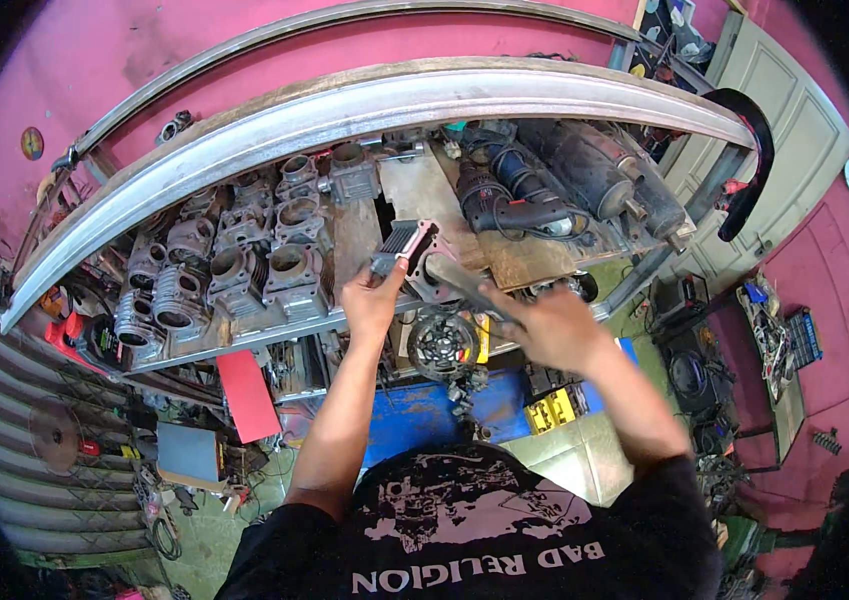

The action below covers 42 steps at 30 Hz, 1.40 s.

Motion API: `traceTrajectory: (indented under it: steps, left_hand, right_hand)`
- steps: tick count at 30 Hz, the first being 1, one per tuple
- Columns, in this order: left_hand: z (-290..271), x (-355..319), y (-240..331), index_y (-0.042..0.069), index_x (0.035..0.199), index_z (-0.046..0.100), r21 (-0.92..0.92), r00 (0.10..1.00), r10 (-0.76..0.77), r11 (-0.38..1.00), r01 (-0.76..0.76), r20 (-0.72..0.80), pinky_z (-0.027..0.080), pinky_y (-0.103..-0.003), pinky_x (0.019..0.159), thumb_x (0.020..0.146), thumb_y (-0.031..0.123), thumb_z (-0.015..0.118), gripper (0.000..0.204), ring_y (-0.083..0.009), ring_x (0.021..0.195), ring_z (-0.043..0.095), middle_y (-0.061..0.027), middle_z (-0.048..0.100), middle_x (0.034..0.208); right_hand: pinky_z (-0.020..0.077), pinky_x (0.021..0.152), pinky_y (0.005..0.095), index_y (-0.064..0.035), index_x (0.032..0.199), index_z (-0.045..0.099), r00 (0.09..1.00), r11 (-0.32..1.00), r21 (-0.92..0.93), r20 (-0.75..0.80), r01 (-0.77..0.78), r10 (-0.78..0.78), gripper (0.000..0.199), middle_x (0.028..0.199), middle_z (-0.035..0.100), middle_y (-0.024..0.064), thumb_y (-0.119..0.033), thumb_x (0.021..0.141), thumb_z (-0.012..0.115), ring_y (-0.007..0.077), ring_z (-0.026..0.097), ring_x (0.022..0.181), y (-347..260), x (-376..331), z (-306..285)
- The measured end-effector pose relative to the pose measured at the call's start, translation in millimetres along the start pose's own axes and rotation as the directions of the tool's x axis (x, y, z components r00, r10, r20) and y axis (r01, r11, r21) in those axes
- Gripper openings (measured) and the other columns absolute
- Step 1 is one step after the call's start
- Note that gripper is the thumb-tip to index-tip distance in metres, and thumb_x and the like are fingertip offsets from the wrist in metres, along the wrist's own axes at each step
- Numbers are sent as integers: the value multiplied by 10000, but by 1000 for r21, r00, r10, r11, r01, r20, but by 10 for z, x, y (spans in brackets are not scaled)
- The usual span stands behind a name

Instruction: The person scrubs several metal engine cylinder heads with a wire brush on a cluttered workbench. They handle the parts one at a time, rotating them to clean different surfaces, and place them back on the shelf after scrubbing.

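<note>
At the bench's front edge my left hand grips a finned engine cylinder block, its fingers closed round the near left side. The block is tilted, with its flat pinkish-grey face turned to the right. Closed on a long, flat grey tool like a file is my right hand, somewhat smeared by motion. The tool's far end lies over the block's face, but I cannot tell whether they touch. Below the block, a round metal part with holes sits lower than the bench top.
Several used cylinder blocks stand in rows on the left of the bench. Farther right lie a power tool and dark exhaust mufflers. A thick metal rail arches across the far side. A yellow part sits below.
</note>
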State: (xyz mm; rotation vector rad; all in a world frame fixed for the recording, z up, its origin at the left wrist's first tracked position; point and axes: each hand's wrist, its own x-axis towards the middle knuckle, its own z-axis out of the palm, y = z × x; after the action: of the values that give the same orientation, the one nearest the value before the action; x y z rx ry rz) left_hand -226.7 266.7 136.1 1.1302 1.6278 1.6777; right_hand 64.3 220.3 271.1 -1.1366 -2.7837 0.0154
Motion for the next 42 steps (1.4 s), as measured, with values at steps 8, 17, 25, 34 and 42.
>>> traceTrajectory:
  steps: [8,17,25,34,42]
  left_hand:
    - [-43,-49,62,-17,1009,802,-109,995,-96,990,93,-16,482,-271,663,923,283,835,314,-61,721,592,-13,743,805]
    - [30,-146,160,-22,862,787,113,998,2,994,5,-62,486,-316,580,880,430,859,458,-113,592,606,-46,704,661]
    - [15,-43,23,-3,897,795,171,995,54,984,-40,-79,522,-408,638,788,420,900,450,-217,610,657,-140,727,688]
    - [-13,-192,9,11,929,800,261,964,259,936,-235,-61,526,-470,682,713,476,916,526,-347,715,653,-202,722,782]
    - [9,26,63,-5,932,799,329,964,253,920,-215,-76,529,-511,703,691,514,916,585,-431,754,672,-282,692,776]
  right_hand:
    - [562,718,510,-158,1486,600,900,956,-204,422,213,-110,583,857,757,154,-245,911,639,356,745,813,-232,732,-756]
    - [515,880,513,-192,1495,596,901,980,-167,434,105,-22,654,1033,774,150,-286,858,710,347,730,1001,-137,929,-660]
    - [412,926,401,-94,1351,707,894,564,-736,127,375,-430,520,763,580,-21,-247,866,602,210,597,885,-176,374,-486]
    - [398,940,431,-96,1336,706,973,799,-558,159,226,-165,470,727,650,20,-240,898,618,209,664,775,-281,578,-73]
    - [463,922,458,-235,1397,676,894,956,-157,345,-246,286,442,812,711,81,-428,1000,657,266,710,828,-197,919,-355]
